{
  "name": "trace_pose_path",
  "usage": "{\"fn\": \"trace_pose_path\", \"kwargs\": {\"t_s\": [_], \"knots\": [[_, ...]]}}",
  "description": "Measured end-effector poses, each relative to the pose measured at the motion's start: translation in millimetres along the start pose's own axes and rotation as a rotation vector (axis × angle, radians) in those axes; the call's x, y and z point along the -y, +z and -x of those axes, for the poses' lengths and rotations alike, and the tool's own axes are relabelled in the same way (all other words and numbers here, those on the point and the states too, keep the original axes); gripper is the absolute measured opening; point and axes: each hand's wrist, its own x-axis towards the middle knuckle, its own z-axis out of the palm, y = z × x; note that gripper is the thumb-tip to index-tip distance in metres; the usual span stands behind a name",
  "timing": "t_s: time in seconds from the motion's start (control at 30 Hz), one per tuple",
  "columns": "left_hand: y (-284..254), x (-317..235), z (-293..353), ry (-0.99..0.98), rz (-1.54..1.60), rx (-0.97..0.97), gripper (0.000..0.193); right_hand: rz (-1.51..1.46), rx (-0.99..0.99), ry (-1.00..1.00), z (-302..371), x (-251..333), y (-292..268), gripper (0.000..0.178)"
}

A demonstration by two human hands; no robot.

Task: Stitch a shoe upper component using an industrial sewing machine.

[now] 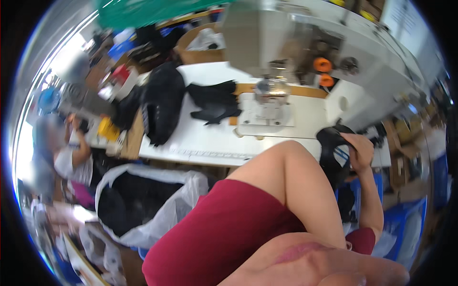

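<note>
At the right end of the white sewing table (205,145), my right hand (361,151) grips the upper edge of a curved black piece (328,148). Pale and bluish stripes mark its side; whether it is a cap or a shoe part, I cannot tell. My left arm (291,176) is bent, its elbow over the table's front edge. Its forearm runs back toward me, and the hand is out of sight. A white sewing machine (377,71) stands beyond, with its metal needle area blurred above the plate (260,117).
Flat black pieces (214,100) lie left of the machine, beside a bulky black bundle (162,102). A white plastic bag (157,219) of black material stands below the table. Blue crates (405,229) stand at lower right. Another person (74,162) sits at far left.
</note>
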Motion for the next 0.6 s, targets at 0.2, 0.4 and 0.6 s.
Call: {"fn": "trace_pose_path", "kwargs": {"t_s": [0.2, 0.4, 0.6], "knots": [[4, -21, 35, -0.042, -0.146, -0.229, 0.026, -0.015, 0.039, -0.19, -24, -1, 8, 0.034], [18, -32, 52, -0.035, -0.121, -0.301, 0.026, 0.015, 0.127, -0.304, -77, 12, 18, 0.045], [32, -39, 72, -0.053, -0.062, -0.322, 0.027, 0.042, 0.153, -0.411, -106, 15, 26, 0.054]]}}
